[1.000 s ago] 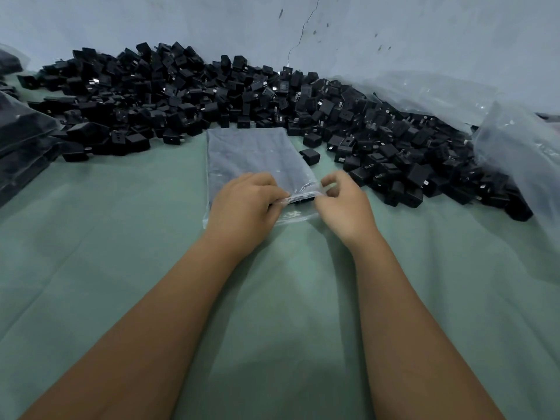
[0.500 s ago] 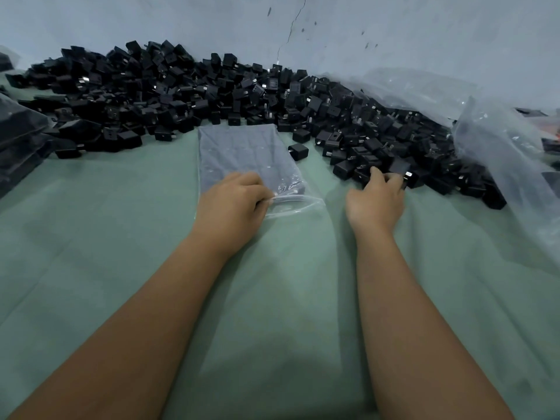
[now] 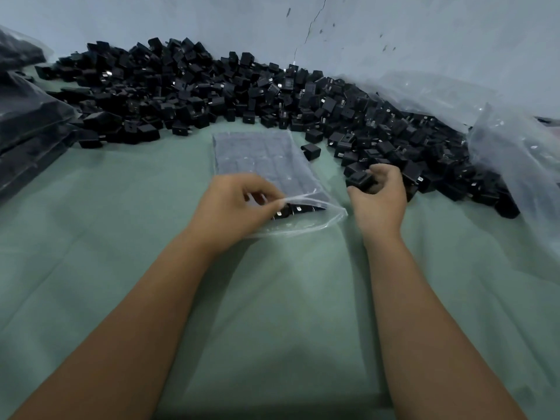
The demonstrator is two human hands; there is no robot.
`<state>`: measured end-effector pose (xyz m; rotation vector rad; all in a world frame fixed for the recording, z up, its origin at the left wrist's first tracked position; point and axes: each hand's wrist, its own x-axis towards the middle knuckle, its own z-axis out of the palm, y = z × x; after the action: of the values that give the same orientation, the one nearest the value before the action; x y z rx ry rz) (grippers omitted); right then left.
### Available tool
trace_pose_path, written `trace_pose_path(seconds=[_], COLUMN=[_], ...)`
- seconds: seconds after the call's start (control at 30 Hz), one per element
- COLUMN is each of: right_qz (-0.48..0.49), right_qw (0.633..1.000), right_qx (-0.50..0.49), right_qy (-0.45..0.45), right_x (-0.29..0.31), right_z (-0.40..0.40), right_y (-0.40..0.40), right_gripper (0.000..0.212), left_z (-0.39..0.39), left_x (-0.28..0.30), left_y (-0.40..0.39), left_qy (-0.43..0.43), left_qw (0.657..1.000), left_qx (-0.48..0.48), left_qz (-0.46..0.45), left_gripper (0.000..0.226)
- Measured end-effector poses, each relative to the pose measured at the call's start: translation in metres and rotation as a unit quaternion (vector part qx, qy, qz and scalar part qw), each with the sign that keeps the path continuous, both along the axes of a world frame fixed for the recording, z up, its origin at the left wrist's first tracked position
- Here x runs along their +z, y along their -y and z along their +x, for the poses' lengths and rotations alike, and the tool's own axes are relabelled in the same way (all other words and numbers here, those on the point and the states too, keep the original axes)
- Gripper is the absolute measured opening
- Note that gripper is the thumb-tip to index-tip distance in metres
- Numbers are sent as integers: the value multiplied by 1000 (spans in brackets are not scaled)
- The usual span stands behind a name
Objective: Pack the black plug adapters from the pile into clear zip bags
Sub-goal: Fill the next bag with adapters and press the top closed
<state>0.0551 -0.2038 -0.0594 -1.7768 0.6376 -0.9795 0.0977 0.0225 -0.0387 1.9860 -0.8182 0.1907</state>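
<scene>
Left hand (image 3: 235, 207) pinches upper lip of clear zip bag (image 3: 266, 165), mouth lifted open toward camera. Bag lies flat on green cloth (image 3: 272, 313), rows of black adapters visible inside. Right hand (image 3: 378, 195) just beside bag mouth, fingers curled round one black plug adapter (image 3: 360, 180). Pile of black adapters (image 3: 212, 86) stretches along wall behind, from left to right. Loose adapter (image 3: 312, 150) sits near bag's far right corner. Crumpled clear plastic (image 3: 515, 153) at right; filled bags (image 3: 24, 122) stacked at left.

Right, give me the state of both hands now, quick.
Left hand: pinching the upper lip of the clear plastic zip bag.
Right hand: holding a black square plug adapter.
</scene>
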Motion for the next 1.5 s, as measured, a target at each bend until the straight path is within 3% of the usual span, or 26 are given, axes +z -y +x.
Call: trace_pose_path(seconds=[0.13, 0.27, 0.4, 0.47, 0.6, 0.67, 0.73, 1.13, 1.2, 1.33, 1.5], right_qz=[-15, -20, -49, -80, -232, -343, -388, -436, -446, -509, -463], right_qw=[998, 999, 997, 995, 964, 928, 910, 878, 878, 860, 880], right_qx=[54, 18, -41, -19, 116, 141, 148, 93, 68, 0, 79], right_qy=[6, 23, 42, 51, 51, 28, -8, -176, -159, -39, -71], right_x=[2, 4, 7, 8, 11, 11, 10, 5, 7, 11, 11], right_z=[3, -2, -12, -17, -25, -26, -25, -14, -16, -20, -25], right_y=[-13, -14, -28, -47, -87, -94, -95, -89, -89, -93, -105], right_gripper=[37, 34, 30, 28, 21, 24, 27, 34, 30, 6, 22], left_z=[8, 10, 11, 12, 11, 10, 9, 7, 7, 6, 5], left_x=[1, -5, -10, -11, -13, -12, -11, -8, -9, -9, -8], left_y=[-12, -11, -9, -9, -7, -5, -3, -1, 0, 1, 2], left_qy=[-75, -26, -88, -121, -111, -104, -108, -44, -27, 13, 25], left_qw=[997, 996, 994, 991, 990, 989, 987, 980, 981, 982, 982], left_qx=[-28, -56, -56, -37, 23, 43, 48, 79, 86, 104, 116], left_qz=[-11, 62, -10, -40, -80, -95, -107, -176, -174, -158, -148], left_gripper=[7, 15, 7, 7, 10, 10, 11, 15, 12, 5, 5])
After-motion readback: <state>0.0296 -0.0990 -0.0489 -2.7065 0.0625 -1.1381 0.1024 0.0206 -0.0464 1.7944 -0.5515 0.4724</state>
